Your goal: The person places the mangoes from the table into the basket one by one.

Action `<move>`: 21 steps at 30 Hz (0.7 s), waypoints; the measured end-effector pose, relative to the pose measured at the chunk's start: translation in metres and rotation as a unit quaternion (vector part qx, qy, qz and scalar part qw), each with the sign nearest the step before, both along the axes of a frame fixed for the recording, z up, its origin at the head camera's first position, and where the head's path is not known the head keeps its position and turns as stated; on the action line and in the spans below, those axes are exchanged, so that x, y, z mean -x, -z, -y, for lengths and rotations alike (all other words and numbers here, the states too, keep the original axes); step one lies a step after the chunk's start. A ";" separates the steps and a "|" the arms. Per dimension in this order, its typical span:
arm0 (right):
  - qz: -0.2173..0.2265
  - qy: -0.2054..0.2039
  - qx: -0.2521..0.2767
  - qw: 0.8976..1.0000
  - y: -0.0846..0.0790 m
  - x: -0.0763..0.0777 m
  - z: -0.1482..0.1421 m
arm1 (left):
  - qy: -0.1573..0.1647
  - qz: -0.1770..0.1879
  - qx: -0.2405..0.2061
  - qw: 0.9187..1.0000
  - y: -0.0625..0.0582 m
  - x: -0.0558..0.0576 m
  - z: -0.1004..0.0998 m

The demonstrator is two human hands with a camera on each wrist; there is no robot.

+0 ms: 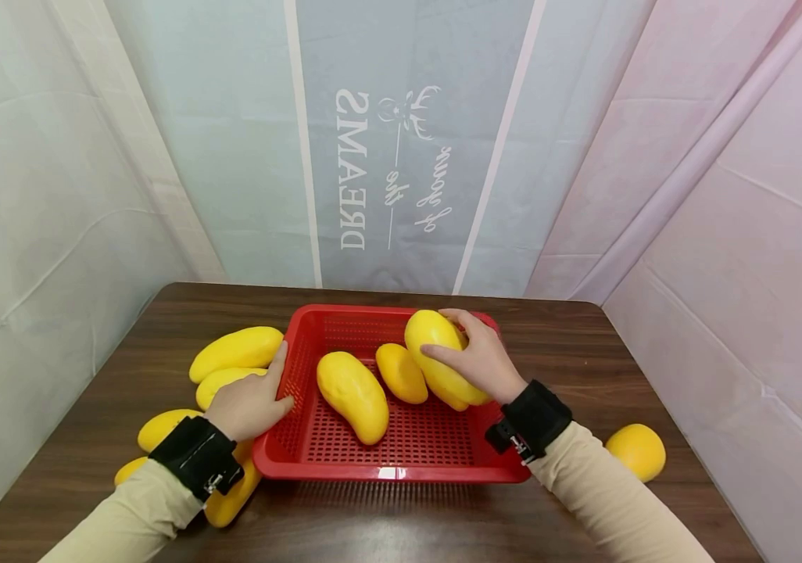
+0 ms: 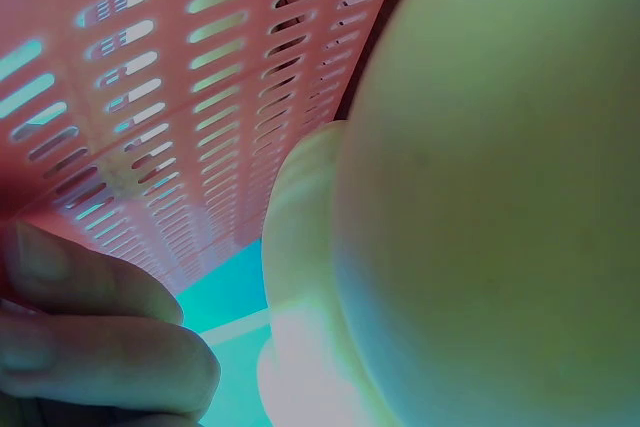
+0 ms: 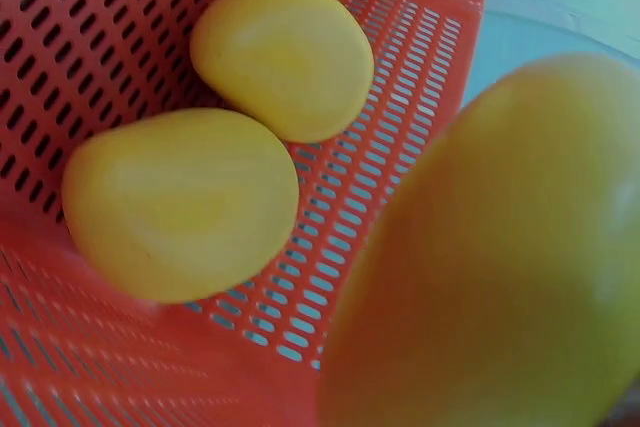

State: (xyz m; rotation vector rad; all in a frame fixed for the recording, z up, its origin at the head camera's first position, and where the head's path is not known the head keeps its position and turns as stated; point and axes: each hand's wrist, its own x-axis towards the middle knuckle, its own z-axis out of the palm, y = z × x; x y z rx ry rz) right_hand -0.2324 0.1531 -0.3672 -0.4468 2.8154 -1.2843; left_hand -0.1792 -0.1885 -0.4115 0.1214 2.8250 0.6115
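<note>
A red perforated plastic basket [image 1: 345, 471] stands on the table. My left hand [image 1: 248, 403] grips its left rim, the thumb on top; in the left wrist view the curled fingers [image 2: 110, 362] lie against the outer wall. Over the basket's right side my right hand [image 1: 480, 358] holds a large yellow mango [image 1: 431, 331], which fills the right of the right wrist view. Inside lie a curved mango [image 1: 353, 397], a smaller mango [image 1: 401, 374] beside it and another, mostly hidden under the held one.
Several yellow mangoes [image 1: 235, 353] lie on the table left of the basket, some partly behind my left hand and wrist. A single rounded yellow fruit [image 1: 636, 452] sits at the right, by my right forearm. Fabric curtains [image 1: 260, 156] close off the back and sides.
</note>
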 end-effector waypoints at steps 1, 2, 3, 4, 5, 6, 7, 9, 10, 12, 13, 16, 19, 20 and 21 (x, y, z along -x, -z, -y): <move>0.004 -0.004 0.000 1.000 0.001 -0.001 0.001 | 0.000 0.000 0.000 1.000 0.000 0.000 0.000; 0.007 -0.008 0.000 1.000 0.002 -0.001 0.001 | 0.000 -0.001 0.000 1.000 0.000 0.000 0.000; 0.010 -0.012 -0.001 1.000 0.003 -0.001 0.002 | 0.000 -0.001 0.000 1.000 0.000 0.000 0.000; 0.013 -0.017 0.000 1.000 0.004 -0.002 0.003 | 0.000 -0.001 0.000 1.000 0.000 0.000 0.000; 0.016 -0.021 0.000 1.000 0.005 -0.002 0.003 | -0.001 -0.001 0.000 1.000 0.000 0.000 0.000; 0.018 -0.026 -0.001 0.999 0.005 -0.003 0.004 | -0.001 0.000 0.000 1.000 0.000 0.000 0.000; 0.021 -0.030 -0.001 0.999 0.006 -0.003 0.005 | -0.001 0.000 0.000 1.000 -0.001 0.000 0.000; 0.024 -0.038 -0.003 0.999 0.006 -0.003 0.007 | -0.002 0.001 -0.001 1.000 -0.001 0.000 0.000; 0.026 -0.041 -0.005 0.999 0.007 -0.004 0.007 | -0.002 0.002 -0.001 1.000 -0.001 0.000 0.000; 0.027 -0.046 -0.015 0.998 0.008 -0.004 0.009 | -0.001 0.003 -0.002 1.000 -0.002 0.000 0.000; 0.028 -0.048 -0.021 0.998 0.009 -0.005 0.009 | -0.001 0.003 -0.001 1.000 -0.002 0.000 0.000; 0.036 -0.054 -0.039 0.997 0.013 -0.006 0.011 | -0.002 0.002 -0.001 1.000 -0.002 -0.001 0.000; 0.048 -0.067 -0.056 0.995 0.018 -0.008 0.012 | -0.002 0.001 -0.001 1.000 -0.001 -0.002 -0.001; 0.052 -0.072 -0.061 0.994 0.019 -0.008 0.013 | -0.002 0.001 -0.002 1.000 -0.001 -0.002 -0.001; 0.056 -0.079 -0.066 0.993 0.020 -0.009 0.013 | -0.001 0.001 -0.003 1.000 -0.001 -0.002 -0.001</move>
